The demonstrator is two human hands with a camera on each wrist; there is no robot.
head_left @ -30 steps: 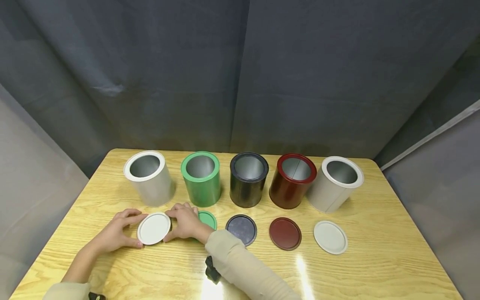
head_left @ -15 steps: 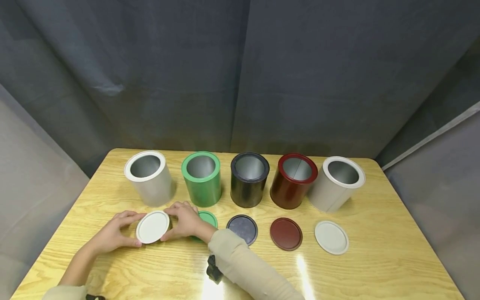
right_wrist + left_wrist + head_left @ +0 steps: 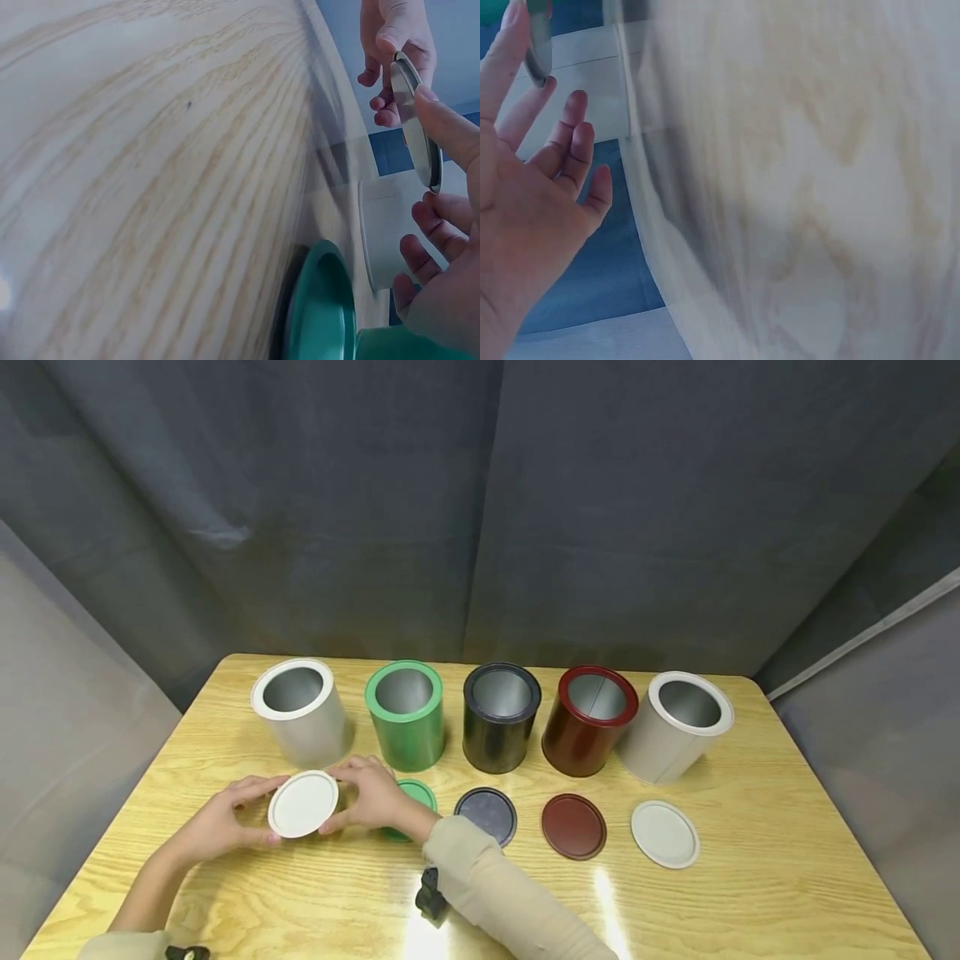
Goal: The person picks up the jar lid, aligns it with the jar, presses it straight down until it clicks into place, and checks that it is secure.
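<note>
A round white can lid point(image 3: 303, 804) is held off the table between both hands, tilted, in front of the open white can point(image 3: 315, 731) at the left. My left hand point(image 3: 219, 824) pinches its left edge, thumb in front and fingers behind. On the opposite edge my right hand point(image 3: 377, 795) grips with thumb and fingertips. The right wrist view shows the lid point(image 3: 415, 124) edge-on, with both hands touching its rim. In the left wrist view only a sliver of the lid point(image 3: 538, 45) appears. A green lid point(image 3: 422, 797) lies partly hidden beneath my right wrist.
Along the back stand open green point(image 3: 408, 739), black point(image 3: 493, 743), dark red point(image 3: 577, 747) and second white point(image 3: 656, 752) cans. Before them lie black point(image 3: 486, 815), dark red point(image 3: 573, 827) and white point(image 3: 665, 835) lids. Grey curtains point(image 3: 480, 510) hang behind the wooden table point(image 3: 750, 877).
Both hands have lifted the white lid slightly and moved it a little left and toward the white can. The cans and other lids stay in place.
</note>
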